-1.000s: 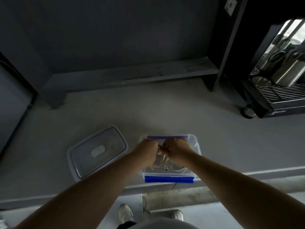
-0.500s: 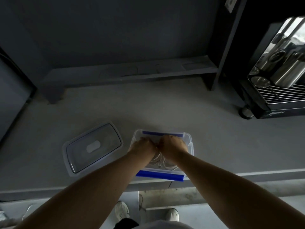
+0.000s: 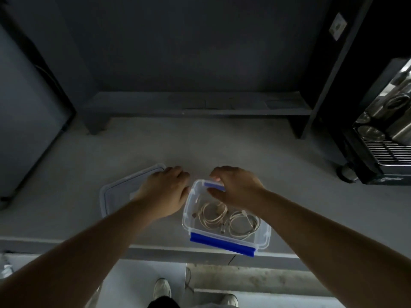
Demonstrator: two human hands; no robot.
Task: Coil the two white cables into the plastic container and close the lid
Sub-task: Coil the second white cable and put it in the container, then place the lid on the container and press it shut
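Note:
The clear plastic container (image 3: pixel 186 218) with blue clips stands open at the counter's front edge. Two white cables lie coiled inside it, one on the left (image 3: pixel 212 215) and one on the right (image 3: pixel 243 225). My right hand (image 3: pixel 235 187) pinches the container's far blue clip between thumb and fingers. The clear lid (image 3: pixel 115 196) lies flat on the counter just left of the container. My left hand (image 3: pixel 165 192) lies over the lid's right end, fingers curled down on its far edge. That end of the lid is hidden.
A dark low shelf (image 3: pixel 195 107) runs along the wall behind. A coffee machine (image 3: pixel 382 147) with metal cups stands at the right. The counter's front edge (image 3: pixel 155 252) runs just below the container, with my shoes (image 3: pixel 162 287) on the floor beyond it.
Both hands came out of the container, uncovering the coiled cables. My left hand moved left onto the lid. My right hand shifted to the container's far clip.

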